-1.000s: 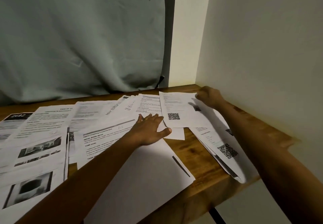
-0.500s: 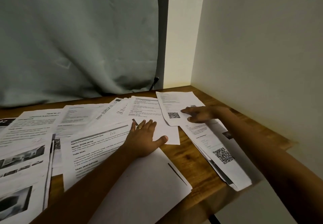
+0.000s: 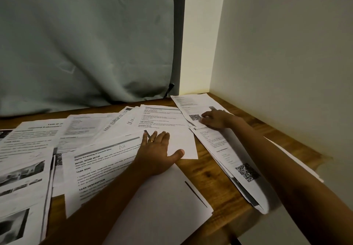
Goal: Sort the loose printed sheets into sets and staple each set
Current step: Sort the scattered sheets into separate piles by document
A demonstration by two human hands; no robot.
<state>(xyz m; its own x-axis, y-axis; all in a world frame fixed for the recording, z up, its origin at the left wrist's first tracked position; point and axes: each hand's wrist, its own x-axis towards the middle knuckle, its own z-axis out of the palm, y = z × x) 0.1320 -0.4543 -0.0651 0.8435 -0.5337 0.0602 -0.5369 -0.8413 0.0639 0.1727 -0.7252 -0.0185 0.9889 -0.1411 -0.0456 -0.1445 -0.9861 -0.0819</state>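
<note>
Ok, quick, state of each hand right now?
Left hand: open, flat, pressing on the overlapping sheets in the middle.
Right hand: open, fingertips resting on the QR-coded sheet at the far corner; no pinch visible.

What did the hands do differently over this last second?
The right hand slid from the far edge of the QR-code sheet back to beside its code, fingertips resting on it. The left hand stayed flat on the middle sheets; nothing was picked up.
</note>
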